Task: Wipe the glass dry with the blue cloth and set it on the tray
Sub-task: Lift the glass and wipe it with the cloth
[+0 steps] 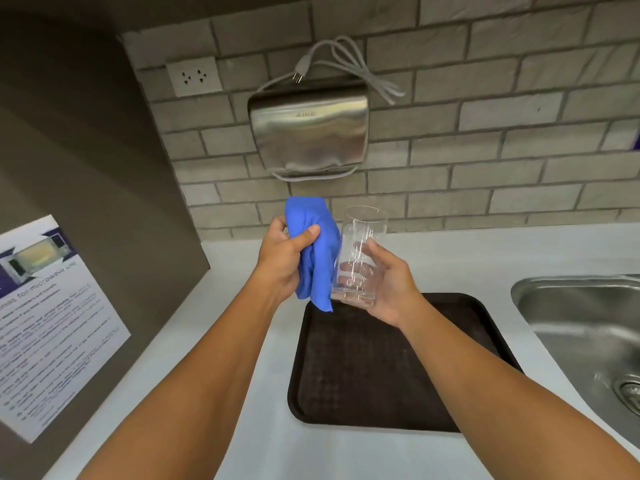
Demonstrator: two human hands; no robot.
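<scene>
My right hand (388, 282) grips a clear, straight-sided glass (360, 237) around its lower half and holds it upright in the air, mouth up. Just left of it, my left hand (282, 259) clutches a bunched blue cloth (317, 258) whose folds hang against the glass's left side. Both are held above the far edge of a dark brown tray (374, 375), which lies flat on the white counter with nothing on it.
A steel sink (588, 327) is sunk into the white counter (239, 393) to the right of the tray. On the brick wall behind hangs a metal hand dryer (308, 133) with its unplugged cord, beside a wall socket (194, 76). A microwave notice (52, 323) is stuck on the left wall.
</scene>
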